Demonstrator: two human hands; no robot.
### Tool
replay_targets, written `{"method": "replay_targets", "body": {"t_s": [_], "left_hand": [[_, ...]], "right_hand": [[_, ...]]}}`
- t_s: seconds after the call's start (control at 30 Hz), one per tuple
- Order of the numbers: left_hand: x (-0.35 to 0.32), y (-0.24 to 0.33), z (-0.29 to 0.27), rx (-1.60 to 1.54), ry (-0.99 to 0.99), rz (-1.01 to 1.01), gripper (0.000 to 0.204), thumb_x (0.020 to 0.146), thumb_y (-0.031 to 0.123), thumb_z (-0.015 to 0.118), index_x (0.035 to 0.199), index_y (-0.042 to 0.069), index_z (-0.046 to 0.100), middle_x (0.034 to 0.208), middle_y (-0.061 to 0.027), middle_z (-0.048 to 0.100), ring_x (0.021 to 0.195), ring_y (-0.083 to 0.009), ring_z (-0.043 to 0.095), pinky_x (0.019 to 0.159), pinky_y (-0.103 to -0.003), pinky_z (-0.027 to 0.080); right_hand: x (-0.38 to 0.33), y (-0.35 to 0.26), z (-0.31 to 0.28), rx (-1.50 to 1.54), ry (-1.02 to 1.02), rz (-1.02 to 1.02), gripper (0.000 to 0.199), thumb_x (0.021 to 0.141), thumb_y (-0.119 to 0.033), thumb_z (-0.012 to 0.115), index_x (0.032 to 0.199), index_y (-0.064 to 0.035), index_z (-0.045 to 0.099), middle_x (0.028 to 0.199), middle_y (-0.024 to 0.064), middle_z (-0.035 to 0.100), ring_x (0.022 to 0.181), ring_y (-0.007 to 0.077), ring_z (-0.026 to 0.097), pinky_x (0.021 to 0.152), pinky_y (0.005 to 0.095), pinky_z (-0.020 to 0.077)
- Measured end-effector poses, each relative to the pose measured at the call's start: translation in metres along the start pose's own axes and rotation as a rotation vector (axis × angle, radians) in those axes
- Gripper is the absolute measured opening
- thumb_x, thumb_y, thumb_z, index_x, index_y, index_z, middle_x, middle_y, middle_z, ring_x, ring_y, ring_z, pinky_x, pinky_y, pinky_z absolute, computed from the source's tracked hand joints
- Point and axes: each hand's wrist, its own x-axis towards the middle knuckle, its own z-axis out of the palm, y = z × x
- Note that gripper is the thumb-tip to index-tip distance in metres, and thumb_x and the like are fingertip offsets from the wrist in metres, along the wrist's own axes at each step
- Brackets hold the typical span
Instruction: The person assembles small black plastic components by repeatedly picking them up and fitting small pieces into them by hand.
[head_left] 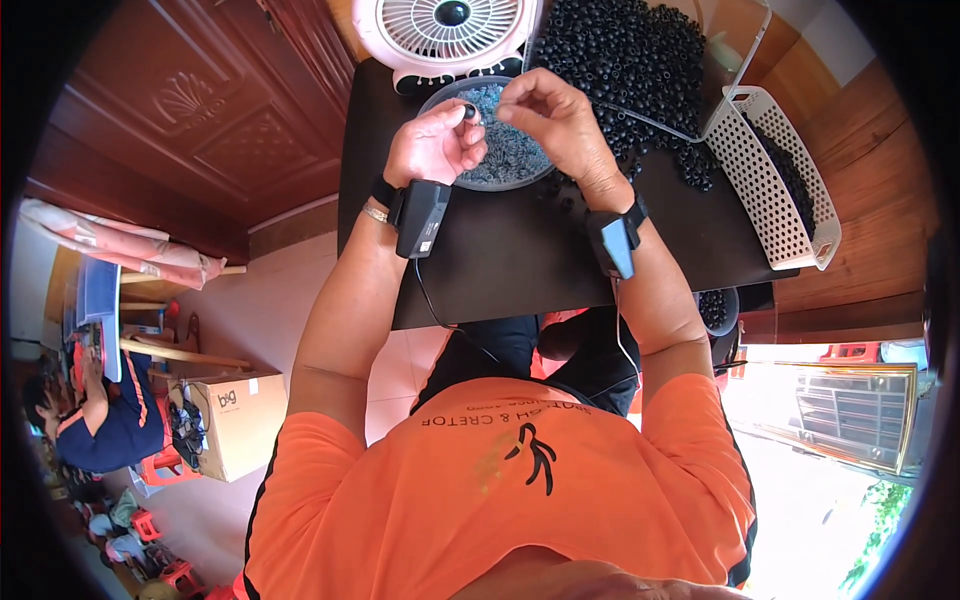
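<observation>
My left hand (436, 145) is curled around a small black ring-shaped part (470, 113), held just above a round bowl (438, 97) full of small grey pieces. My right hand (548, 115) hovers over the same bowl with thumb and fingers pinched together close to the black part; whether it grips a grey piece is too small to tell. Both wrists carry black strapped devices. A big heap of black ring parts (625, 55) lies on the dark table (520, 250) just beyond my right hand.
A white desk fan (445, 30) stands behind the bowl. A white perforated basket (775, 180) with black parts sits at the table's right. Another bowl of black parts (715, 308) is below the table edge. A person sits far left near a cardboard box (235, 420).
</observation>
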Motion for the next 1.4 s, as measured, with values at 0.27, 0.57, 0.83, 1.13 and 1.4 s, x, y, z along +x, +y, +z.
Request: {"method": "replay_targets", "body": {"t_s": [0.27, 0.57, 0.83, 1.13, 1.4], "left_hand": [[-0.004, 0.002, 0.005, 0.045, -0.033, -0.008, 0.016, 0.090, 0.021, 0.049, 0.091, 0.005, 0.054, 0.074, -0.0051, 0.046, 0.069, -0.0169, 0.043, 0.061, -0.025, 0.038], [-0.002, 0.004, 0.004, 0.176, -0.094, -0.032, 0.018, 0.092, 0.022, 0.046, 0.096, 0.006, 0.053, 0.077, -0.0066, 0.050, 0.068, -0.0183, 0.050, 0.059, -0.025, 0.039], [-0.005, 0.009, 0.007, 0.424, 0.065, 0.061, 0.018, 0.091, 0.022, 0.049, 0.097, 0.005, 0.053, 0.086, -0.0069, 0.057, 0.073, -0.0156, 0.056, 0.060, -0.023, 0.041], [-0.007, -0.006, 0.026, 1.019, 0.027, 0.128, 0.021, 0.089, 0.022, 0.052, 0.098, 0.003, 0.056, 0.083, -0.0034, 0.056, 0.076, -0.0108, 0.054, 0.067, -0.023, 0.041], [-0.005, 0.002, 0.009, 0.228, -0.030, 0.021, 0.017, 0.090, 0.020, 0.050, 0.093, 0.004, 0.053, 0.077, -0.0061, 0.054, 0.065, -0.0177, 0.053, 0.057, -0.027, 0.040]], "right_hand": [[-0.003, 0.009, -0.006, -0.035, 0.028, 0.176, 0.017, 0.083, -0.009, 0.064, 0.098, -0.0009, 0.061, 0.086, 0.0029, 0.063, 0.081, 0.0096, 0.058, 0.076, 0.0238, 0.0469], [-0.004, 0.000, 0.008, -0.323, -0.063, 0.055, 0.027, 0.088, -0.028, 0.055, 0.087, -0.0021, 0.061, 0.071, 0.0135, 0.060, 0.067, 0.0253, 0.059, 0.063, 0.0350, 0.0455], [-0.002, 0.001, -0.001, -0.036, -0.054, 0.287, 0.029, 0.093, -0.026, 0.048, 0.078, -0.0021, 0.055, 0.067, 0.0009, 0.053, 0.062, 0.0102, 0.048, 0.060, 0.0257, 0.0425], [-0.005, 0.001, 0.001, -0.092, -0.097, 0.342, 0.036, 0.090, -0.031, 0.048, 0.077, 0.0005, 0.057, 0.067, 0.0062, 0.057, 0.064, 0.0149, 0.053, 0.059, 0.0301, 0.0430], [-0.006, -0.001, 0.002, -0.187, -0.054, 0.146, 0.016, 0.089, -0.016, 0.056, 0.089, 0.0003, 0.057, 0.077, 0.0017, 0.055, 0.072, 0.0079, 0.049, 0.065, 0.0235, 0.0425]]}}
